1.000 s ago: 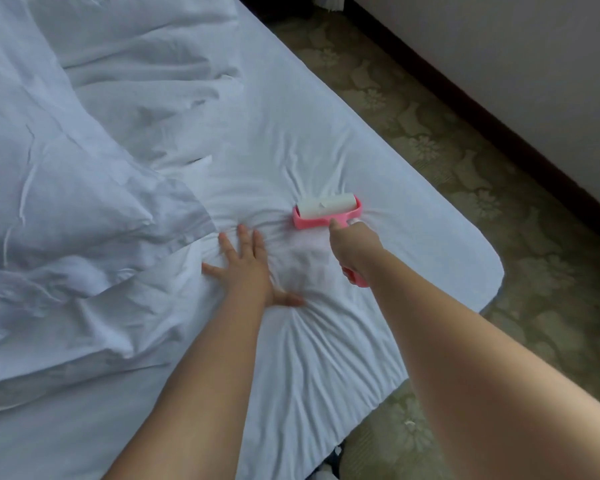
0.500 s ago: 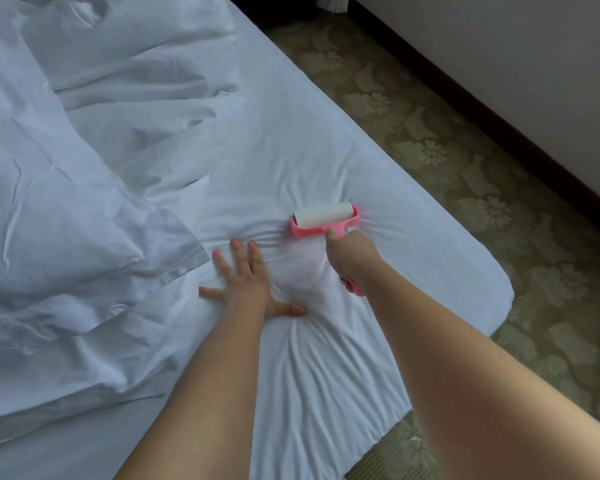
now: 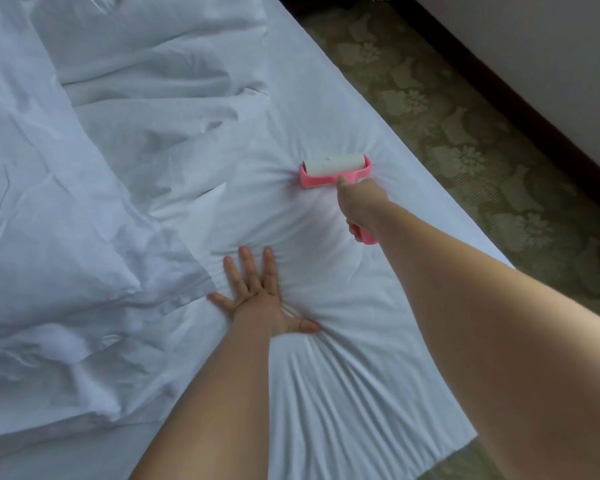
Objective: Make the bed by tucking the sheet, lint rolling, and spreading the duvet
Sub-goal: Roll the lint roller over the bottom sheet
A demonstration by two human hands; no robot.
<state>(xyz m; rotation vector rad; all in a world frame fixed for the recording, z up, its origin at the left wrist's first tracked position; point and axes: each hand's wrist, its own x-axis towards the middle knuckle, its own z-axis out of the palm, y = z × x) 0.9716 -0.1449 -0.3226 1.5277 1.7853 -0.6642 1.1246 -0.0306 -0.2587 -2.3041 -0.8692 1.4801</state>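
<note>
A white fitted sheet point(image 3: 326, 105) covers the mattress. On it lies a pink lint roller point(image 3: 333, 169) with a white roll. My right hand point(image 3: 359, 202) grips its pink handle, with the index finger stretched onto the frame. The roll presses into the sheet, which creases around it. My left hand point(image 3: 260, 299) presses flat on the sheet with spread fingers, nearer to me and left of the roller. A rumpled white duvet point(image 3: 66, 188) is heaped over the left half of the bed.
The bed's right edge runs diagonally from top centre to lower right. Beyond it is a green patterned carpet point(image 3: 465, 133), then a dark skirting board point(image 3: 520, 98) under a pale wall. The bed's near corner is at the bottom right.
My right hand has pushed the lint roller farther away from me along the sheet. My left hand stays pressed flat in about the same spot.
</note>
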